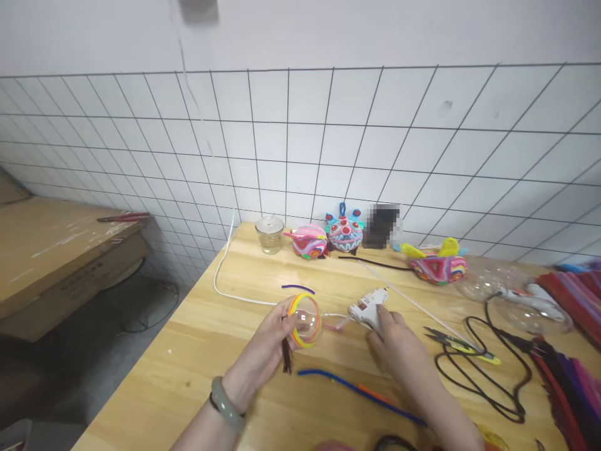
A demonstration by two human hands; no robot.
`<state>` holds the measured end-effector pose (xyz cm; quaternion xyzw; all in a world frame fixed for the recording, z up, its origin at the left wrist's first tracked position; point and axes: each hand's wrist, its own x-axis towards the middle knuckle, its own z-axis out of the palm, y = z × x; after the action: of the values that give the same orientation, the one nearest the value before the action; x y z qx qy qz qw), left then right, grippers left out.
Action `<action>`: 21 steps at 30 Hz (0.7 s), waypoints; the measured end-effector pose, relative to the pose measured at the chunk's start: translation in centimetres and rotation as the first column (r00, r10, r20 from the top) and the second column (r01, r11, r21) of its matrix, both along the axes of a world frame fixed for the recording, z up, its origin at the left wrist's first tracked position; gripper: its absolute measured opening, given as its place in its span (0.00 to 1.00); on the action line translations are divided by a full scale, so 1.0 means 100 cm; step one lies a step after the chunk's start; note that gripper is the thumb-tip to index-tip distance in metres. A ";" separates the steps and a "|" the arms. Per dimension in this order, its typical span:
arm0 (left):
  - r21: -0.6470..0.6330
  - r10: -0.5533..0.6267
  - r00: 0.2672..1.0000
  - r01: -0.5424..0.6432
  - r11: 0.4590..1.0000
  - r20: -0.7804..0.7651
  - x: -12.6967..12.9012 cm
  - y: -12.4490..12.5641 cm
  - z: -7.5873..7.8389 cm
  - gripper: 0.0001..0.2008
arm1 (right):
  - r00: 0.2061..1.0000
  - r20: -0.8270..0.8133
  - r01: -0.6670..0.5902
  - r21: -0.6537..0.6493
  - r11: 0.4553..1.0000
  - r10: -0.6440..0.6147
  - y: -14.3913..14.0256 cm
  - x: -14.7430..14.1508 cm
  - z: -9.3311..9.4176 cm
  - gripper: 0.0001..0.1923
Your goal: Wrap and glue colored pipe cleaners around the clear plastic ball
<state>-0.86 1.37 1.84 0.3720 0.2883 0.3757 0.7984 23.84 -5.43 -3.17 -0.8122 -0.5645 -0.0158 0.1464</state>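
My left hand (275,329) is closed round a clear plastic ball (308,318) ringed with yellow and orange fuzzy strips. A dark brown tassel (287,357) hangs below the fingers. In my right hand (397,335) is the handle of a white hot glue gun (369,305), close above the tabletop or on it, I cannot tell which. The gun points away and to the right. A short purple strip (298,288) lies just beyond the ball. Nearer me, a long blue pipe cleaner (361,393) runs under my right forearm.
Along the tiled wall stand a glass cup (269,237), a pink striped ornament (308,242), a blue-and-pink one (345,233) and a yellow-winged one (439,266). To the right are clear balls (493,279), scissors-like snips (462,346), a coiled black cord (483,401) and bundled coloured strips (573,297).
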 end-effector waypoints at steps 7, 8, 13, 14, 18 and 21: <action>0.099 0.004 0.998 0.002 0.995 -0.064 0.002 -0.001 -0.004 0.28 | 0.985 -0.173 0.030 0.133 0.991 -0.007 -0.019 0.034 0.002 0.24; 0.099 0.006 0.997 0.001 0.995 -0.071 0.003 -0.002 -0.004 0.28 | 0.979 -0.201 0.044 0.143 0.989 -0.014 -0.024 0.034 0.004 0.26; 0.098 -0.001 0.994 0.012 0.995 -0.106 0.004 -0.003 -0.005 0.29 | 0.838 -0.545 0.147 0.184 0.972 -0.023 -0.044 0.017 0.023 0.29; 0.091 0.004 0.994 0.006 0.996 -0.111 0.004 -0.003 -0.006 0.31 | 0.805 -0.594 0.154 0.206 0.966 -0.002 -0.046 0.012 0.027 0.26; 0.035 0.033 0.988 -0.028 0.999 -0.151 0.004 -0.003 -0.011 0.37 | 0.720 -0.689 0.142 0.265 0.954 0.084 -0.052 -0.004 0.035 0.20; 0.060 0.042 0.986 -0.033 0.998 -0.161 0.004 -0.002 -0.012 0.34 | 0.629 -0.763 0.082 0.255 0.963 0.149 -0.056 -0.010 0.039 0.22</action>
<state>-0.47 1.15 0.66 0.4184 0.3486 0.3671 0.7541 22.88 -11.06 0.73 -0.7013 -0.4539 0.2627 0.4828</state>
